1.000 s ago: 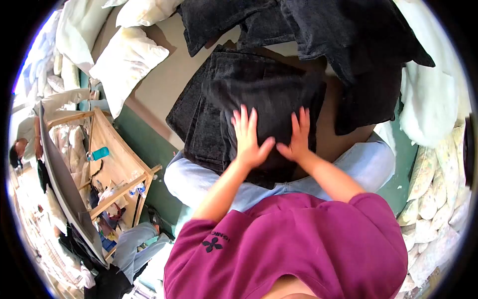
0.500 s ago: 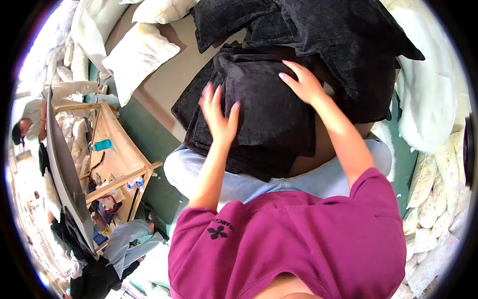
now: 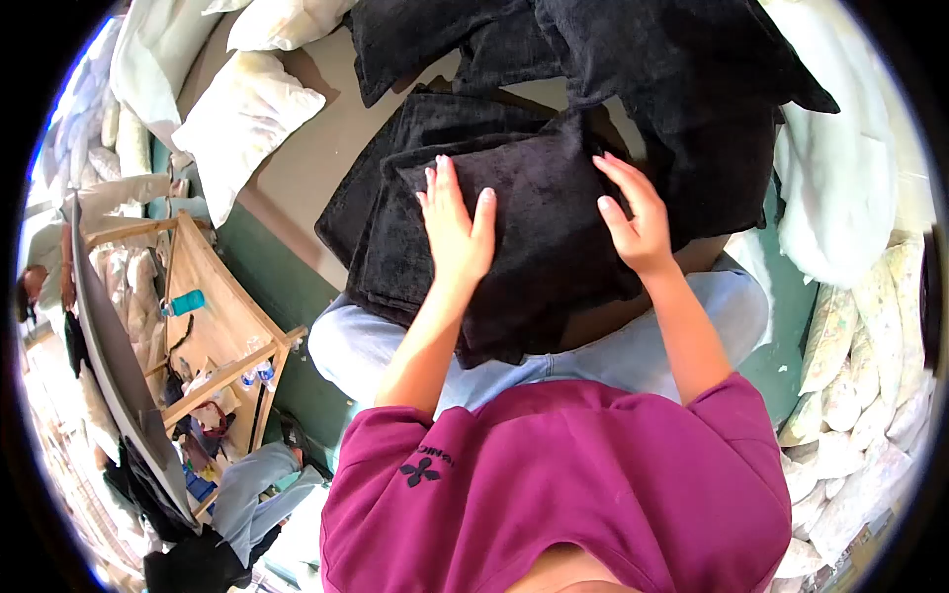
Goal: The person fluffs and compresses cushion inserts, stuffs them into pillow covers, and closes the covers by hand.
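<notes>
A black fabric cushion or cover (image 3: 539, 237) lies over my lap, on top of other black pieces (image 3: 371, 222). My left hand (image 3: 459, 222) rests on its upper left part with the fingers apart. At its right edge is my right hand (image 3: 635, 215), fingers spread and thumb apart, touching the side. Neither hand is closed on the cloth. Whether the top piece is filled cannot be told for certain, though it looks slightly puffed.
More black cushions (image 3: 682, 89) are heaped beyond it. A white pillow (image 3: 247, 124) lies at the upper left. On the left stands a wooden frame (image 3: 232, 296) with a teal bottle (image 3: 185, 302); a co-worker's jeans (image 3: 259, 494) show below. Patterned pillows (image 3: 840, 385) are piled right.
Both hands first moved up and apart over the black cloth. Since then my right hand has come down to its right edge, and the top piece has turned, with a corner now pointing up.
</notes>
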`<action>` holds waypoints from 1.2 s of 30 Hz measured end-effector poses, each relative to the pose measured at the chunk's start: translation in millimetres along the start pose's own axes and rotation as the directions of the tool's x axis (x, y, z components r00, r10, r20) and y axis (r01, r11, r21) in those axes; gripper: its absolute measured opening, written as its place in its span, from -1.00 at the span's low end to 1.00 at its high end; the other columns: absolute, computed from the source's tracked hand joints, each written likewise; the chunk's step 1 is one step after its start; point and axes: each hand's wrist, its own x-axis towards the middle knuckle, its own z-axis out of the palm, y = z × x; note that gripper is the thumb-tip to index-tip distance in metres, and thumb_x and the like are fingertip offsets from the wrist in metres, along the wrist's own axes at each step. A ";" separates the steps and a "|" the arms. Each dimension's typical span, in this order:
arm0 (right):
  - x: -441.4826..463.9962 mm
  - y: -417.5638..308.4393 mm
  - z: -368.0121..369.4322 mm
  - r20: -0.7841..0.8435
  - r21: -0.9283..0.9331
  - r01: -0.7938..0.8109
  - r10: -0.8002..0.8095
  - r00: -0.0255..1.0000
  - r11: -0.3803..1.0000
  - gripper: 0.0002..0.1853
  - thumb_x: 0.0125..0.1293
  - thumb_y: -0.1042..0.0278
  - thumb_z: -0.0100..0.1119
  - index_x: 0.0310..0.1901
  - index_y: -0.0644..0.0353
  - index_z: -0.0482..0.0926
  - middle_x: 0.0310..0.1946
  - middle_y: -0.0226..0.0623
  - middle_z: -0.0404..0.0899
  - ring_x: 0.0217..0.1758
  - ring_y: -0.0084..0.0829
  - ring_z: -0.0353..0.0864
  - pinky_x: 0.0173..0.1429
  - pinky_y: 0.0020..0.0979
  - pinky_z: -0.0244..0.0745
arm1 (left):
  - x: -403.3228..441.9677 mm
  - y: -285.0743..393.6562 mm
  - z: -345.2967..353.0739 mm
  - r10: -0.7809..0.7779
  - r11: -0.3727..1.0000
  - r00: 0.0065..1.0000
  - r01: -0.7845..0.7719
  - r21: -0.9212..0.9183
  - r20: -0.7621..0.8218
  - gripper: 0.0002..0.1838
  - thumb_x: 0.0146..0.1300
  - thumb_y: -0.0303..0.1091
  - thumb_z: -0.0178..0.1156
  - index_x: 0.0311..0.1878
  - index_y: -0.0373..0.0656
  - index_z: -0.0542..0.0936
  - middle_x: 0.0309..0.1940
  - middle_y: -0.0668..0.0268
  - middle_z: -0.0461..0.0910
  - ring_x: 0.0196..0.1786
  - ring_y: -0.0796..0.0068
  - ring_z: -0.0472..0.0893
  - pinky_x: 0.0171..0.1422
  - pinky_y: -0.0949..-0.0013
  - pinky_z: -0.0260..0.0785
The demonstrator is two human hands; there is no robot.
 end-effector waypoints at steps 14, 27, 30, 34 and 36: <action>80.7 170.2 99.8 0.180 0.429 -0.561 0.542 0.821 0.708 -0.48 0.41 0.00 0.10 0.14 0.33 0.57 0.09 -0.09 0.63 0.22 -0.28 0.55 0.30 -0.36 0.33 | 90.3 -46.0 75.8 -0.087 0.979 0.956 0.134 -0.155 0.279 -0.05 0.35 0.15 0.11 0.59 -0.12 -0.09 0.62 0.00 -0.35 0.64 -0.01 -0.46 0.58 -0.13 -0.69; -142.7 90.2 64.2 0.112 0.280 -0.799 0.808 0.578 0.533 -0.31 0.43 -0.06 0.09 0.30 0.46 0.34 0.21 0.13 0.48 0.35 -0.09 0.42 0.41 -0.27 0.24 | -7.4 -142.3 -13.1 -0.156 0.762 0.908 0.362 -0.537 0.390 -0.11 0.33 -0.07 0.23 0.54 -0.34 0.04 0.56 -0.11 -0.02 0.61 0.04 -0.03 0.62 0.20 -0.15; -127.8 51.7 48.7 0.309 -0.031 -0.811 0.777 0.548 0.584 -0.39 0.42 0.04 0.15 0.24 0.46 0.41 0.18 0.05 0.52 0.31 -0.20 0.45 0.35 -0.29 0.31 | 20.3 -132.3 -44.6 -0.249 0.744 0.838 0.486 -0.459 0.485 -0.19 0.35 -0.01 0.23 0.47 -0.36 0.21 0.42 -0.08 0.29 0.49 0.15 0.26 0.56 0.25 0.05; -53.5 -43.1 70.6 0.509 0.350 -0.574 0.364 0.780 0.740 -0.56 0.31 0.31 0.31 0.12 0.41 0.52 0.08 -0.18 0.61 0.16 -0.33 0.52 0.30 -0.30 0.37 | 43.3 -147.6 -78.2 -0.232 0.539 0.865 0.494 -0.682 0.444 -0.38 0.38 -0.17 0.23 0.39 -0.32 0.36 0.31 0.04 0.46 0.36 0.30 0.43 0.46 0.33 0.22; -9.3 -99.0 89.9 0.460 0.320 -0.384 0.212 0.862 0.866 -0.56 0.31 0.32 0.32 0.12 0.42 0.52 0.05 -0.17 0.62 0.13 -0.32 0.55 0.28 -0.30 0.39 | 53.3 -145.6 -111.0 -0.143 0.496 0.927 0.370 -0.785 0.347 -0.48 0.38 -0.29 0.22 0.33 -0.33 0.42 0.27 0.11 0.50 0.31 0.36 0.47 0.41 0.36 0.28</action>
